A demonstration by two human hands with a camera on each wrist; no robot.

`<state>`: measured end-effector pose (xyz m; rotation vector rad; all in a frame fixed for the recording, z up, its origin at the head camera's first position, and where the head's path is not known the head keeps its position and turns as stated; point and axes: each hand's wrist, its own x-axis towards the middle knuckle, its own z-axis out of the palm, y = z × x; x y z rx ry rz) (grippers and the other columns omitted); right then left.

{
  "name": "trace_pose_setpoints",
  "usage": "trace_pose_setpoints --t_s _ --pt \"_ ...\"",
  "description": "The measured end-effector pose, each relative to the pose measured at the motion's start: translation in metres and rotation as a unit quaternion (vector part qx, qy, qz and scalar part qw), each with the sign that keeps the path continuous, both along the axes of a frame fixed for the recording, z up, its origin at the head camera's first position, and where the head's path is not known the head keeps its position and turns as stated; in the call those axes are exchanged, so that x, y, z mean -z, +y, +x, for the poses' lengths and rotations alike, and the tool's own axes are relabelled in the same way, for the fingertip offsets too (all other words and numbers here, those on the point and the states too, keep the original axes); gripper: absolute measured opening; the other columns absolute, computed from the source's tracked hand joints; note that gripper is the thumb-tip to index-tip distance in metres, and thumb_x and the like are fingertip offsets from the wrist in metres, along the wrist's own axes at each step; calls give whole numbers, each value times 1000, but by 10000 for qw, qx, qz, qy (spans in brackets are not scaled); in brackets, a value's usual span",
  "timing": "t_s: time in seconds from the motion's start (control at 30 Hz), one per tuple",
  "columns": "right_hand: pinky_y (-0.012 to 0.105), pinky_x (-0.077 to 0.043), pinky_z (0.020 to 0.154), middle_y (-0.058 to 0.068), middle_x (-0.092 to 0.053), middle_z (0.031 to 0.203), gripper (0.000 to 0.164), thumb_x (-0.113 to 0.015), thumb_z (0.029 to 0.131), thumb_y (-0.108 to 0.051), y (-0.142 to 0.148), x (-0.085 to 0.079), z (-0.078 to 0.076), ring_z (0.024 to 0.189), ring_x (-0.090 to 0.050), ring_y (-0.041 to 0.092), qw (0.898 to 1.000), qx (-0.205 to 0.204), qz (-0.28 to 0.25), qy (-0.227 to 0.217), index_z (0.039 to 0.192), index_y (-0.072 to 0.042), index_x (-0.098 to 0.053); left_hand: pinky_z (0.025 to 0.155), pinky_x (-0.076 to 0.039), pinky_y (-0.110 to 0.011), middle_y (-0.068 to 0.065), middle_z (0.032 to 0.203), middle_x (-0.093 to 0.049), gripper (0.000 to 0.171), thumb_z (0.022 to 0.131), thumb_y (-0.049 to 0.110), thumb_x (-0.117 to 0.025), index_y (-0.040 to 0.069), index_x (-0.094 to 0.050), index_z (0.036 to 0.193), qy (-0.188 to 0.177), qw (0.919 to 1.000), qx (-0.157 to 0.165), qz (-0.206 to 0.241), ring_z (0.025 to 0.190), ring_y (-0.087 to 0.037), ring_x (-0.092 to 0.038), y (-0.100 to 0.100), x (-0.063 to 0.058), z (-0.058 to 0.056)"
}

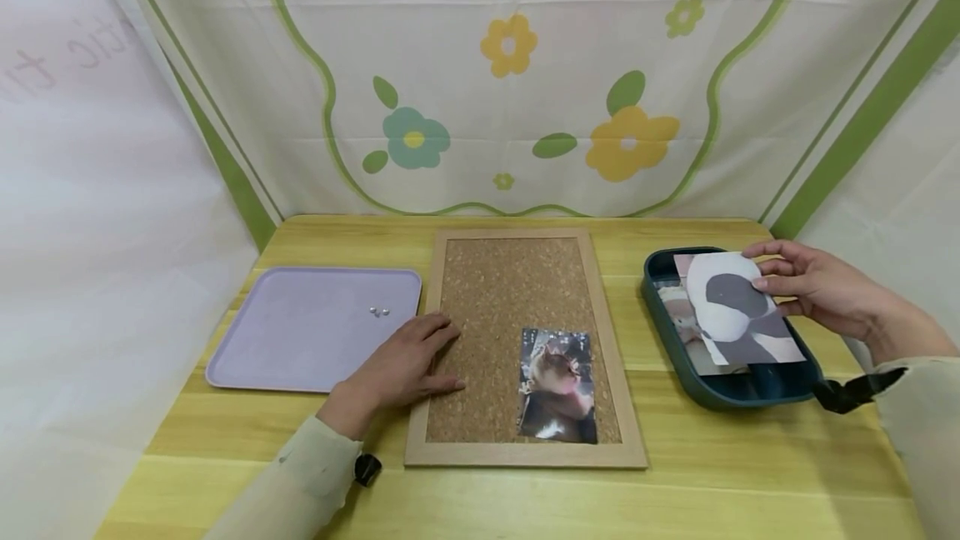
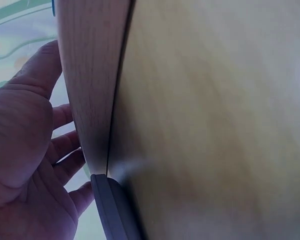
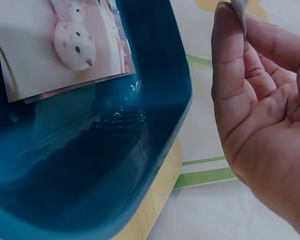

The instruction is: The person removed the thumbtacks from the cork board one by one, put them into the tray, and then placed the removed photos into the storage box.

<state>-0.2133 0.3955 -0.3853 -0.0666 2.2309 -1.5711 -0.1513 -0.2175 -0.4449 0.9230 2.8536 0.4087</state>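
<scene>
My right hand (image 1: 817,286) pinches a photo (image 1: 738,307) by its edge, between thumb and fingers, above a dark teal bin (image 1: 678,361). The photo shows a white and grey shape. Below it in the bin lie other photos (image 3: 65,47), the top one picturing small white animals. My left hand (image 1: 401,361) rests with spread, relaxed fingers on the left side of a wood-framed cork board (image 1: 495,282); the left wrist view shows it along the frame (image 2: 92,75). A cat photo (image 1: 558,386) lies at the board's lower right.
Left of the board sits a lilac tray (image 1: 300,327), with several small shiny pins (image 1: 378,312) near its right side. All stand on a light wooden table (image 1: 712,473). A white curtain with flowers (image 1: 450,23) hangs behind it, and white cloth stands at both sides.
</scene>
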Motion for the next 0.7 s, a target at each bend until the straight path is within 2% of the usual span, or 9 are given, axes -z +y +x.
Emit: trace_pose_setpoints --t_s 0.4,0.7 --pt "34 -58 65 -7 -65 102 37 -58 108 -4 -9 7 -4 82 -63 15 9996 22 194 -197 136 -26 -53 124 -35 -55 -17 161 -46 79 95 58 -73 7 -53 153 -120 9999 -110 -4 152 -39 -40 1 0 0" --pt "36 -59 66 -7 -62 104 36 -62 107 -11 -16 15 -8 79 -59 15 9976 -23 584 -365 139 -23 -48 123 -36 -55 -17 161 -46 79 95 58 -73 7 -53 153 -163 9998 -132 19 152 -39 -40 1 2 0"
